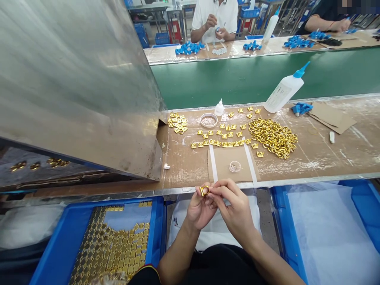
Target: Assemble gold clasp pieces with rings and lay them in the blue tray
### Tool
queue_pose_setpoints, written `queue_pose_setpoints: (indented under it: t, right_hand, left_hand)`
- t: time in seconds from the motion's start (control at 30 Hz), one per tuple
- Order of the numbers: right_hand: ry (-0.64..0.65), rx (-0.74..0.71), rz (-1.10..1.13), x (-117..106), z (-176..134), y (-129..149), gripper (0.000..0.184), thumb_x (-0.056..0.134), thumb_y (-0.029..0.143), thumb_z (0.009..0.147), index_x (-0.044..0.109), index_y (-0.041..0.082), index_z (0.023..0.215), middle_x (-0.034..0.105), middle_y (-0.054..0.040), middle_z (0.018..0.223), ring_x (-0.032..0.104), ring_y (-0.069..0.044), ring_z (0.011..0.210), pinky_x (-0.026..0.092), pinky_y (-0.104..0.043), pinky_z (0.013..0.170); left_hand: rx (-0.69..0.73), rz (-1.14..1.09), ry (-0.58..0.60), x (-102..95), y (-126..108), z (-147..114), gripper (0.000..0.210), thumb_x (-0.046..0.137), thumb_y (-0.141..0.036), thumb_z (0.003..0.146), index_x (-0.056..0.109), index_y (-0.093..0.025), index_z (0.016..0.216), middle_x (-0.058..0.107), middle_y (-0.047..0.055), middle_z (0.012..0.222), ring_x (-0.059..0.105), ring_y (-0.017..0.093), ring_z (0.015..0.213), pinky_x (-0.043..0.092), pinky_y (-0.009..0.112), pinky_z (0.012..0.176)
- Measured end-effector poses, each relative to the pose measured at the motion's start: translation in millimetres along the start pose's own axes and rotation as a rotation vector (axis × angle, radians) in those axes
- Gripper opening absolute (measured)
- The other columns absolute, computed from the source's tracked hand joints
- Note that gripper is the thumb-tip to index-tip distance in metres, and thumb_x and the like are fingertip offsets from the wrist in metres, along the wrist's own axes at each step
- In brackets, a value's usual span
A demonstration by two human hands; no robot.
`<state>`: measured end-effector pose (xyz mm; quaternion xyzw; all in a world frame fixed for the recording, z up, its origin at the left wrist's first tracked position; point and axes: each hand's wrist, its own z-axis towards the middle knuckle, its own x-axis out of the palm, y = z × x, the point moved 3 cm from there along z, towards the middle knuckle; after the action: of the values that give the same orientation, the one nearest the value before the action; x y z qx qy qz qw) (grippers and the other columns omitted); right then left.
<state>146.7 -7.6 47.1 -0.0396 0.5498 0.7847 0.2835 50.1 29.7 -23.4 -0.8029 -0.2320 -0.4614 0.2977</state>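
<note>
My left hand (199,209) and my right hand (234,208) meet just below the bench's front edge, both pinching one small gold ring piece (204,190) between their fingertips. Beyond them on the brown work surface lie rows of small gold square clasps (223,136), a smaller cluster of clasps (177,122) and a heap of gold rings (273,136). A small clear ring (234,166) rests on a taped cardboard pad (231,163).
A large glue bottle with a blue nozzle (284,90), a small white dropper bottle (219,108) and a tape roll (208,119) stand at the back. A blue tray of gold pieces (114,241) sits lower left, a lined blue bin (326,229) lower right. A metal panel (74,79) fills the left. Other people work across the green belt (267,75).
</note>
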Motion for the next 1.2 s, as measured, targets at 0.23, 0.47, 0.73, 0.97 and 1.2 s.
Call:
queue_pose_setpoints:
  t: [0.23,0.47,0.73,0.97,1.2]
  right_hand:
    - [0.030,-0.024,0.027,-2.1,-2.5,-0.7,0.016,0.062,0.011,0.096,0.072,0.021,0.090,0.067,-0.0039,0.089,0.069,-0.015,0.072,0.061,-0.024,0.063]
    - [0.034,-0.001,0.018,-2.0,-4.7,-3.2,0.018,0.060,0.012,0.097,0.073,0.021,0.090,0.067,-0.0052,0.089,0.069,-0.015,0.073,0.061,-0.024,0.063]
    - [0.020,0.031,0.044,-0.6,-5.9,-6.7,0.016,0.062,0.016,0.097,0.075,0.023,0.091,0.069,-0.0048,0.090,0.070,-0.017,0.077,0.061,-0.027,0.070]
    - [-0.015,-0.013,0.093,-5.7,-14.8,1.2,0.014,0.064,0.018,0.097,0.074,0.023,0.089,0.068,-0.0045,0.092,0.070,-0.017,0.081,0.061,-0.027,0.071]
    - [0.012,-0.032,0.128,-17.7,-21.1,10.9,0.013,0.066,0.016,0.095,0.073,0.023,0.086,0.067,-0.0035,0.089,0.069,-0.017,0.077,0.061,-0.028,0.069]
  left_hand:
    - [-0.049,0.010,0.091,-1.3,4.9,0.2,0.053,0.095,-0.055,0.058,0.058,-0.017,0.067,0.039,-0.007,0.060,0.031,0.006,0.052,0.040,0.018,0.048]
    - [-0.037,0.006,0.073,3.1,4.0,-1.3,0.051,0.096,-0.050,0.058,0.058,-0.017,0.064,0.039,-0.007,0.058,0.031,0.005,0.051,0.042,0.016,0.050]
    - [0.016,0.001,-0.011,2.0,2.1,-5.4,0.041,0.092,-0.041,0.070,0.060,-0.017,0.067,0.047,-0.005,0.065,0.036,0.006,0.053,0.046,0.018,0.053]
    - [0.033,0.031,0.059,13.1,1.7,-17.6,0.048,0.096,-0.045,0.063,0.056,-0.017,0.064,0.046,-0.006,0.064,0.037,0.005,0.053,0.047,0.016,0.055]
    - [0.019,0.065,0.023,15.2,12.8,-31.2,0.047,0.088,-0.047,0.075,0.052,-0.018,0.063,0.041,-0.005,0.061,0.035,0.007,0.052,0.045,0.019,0.051]
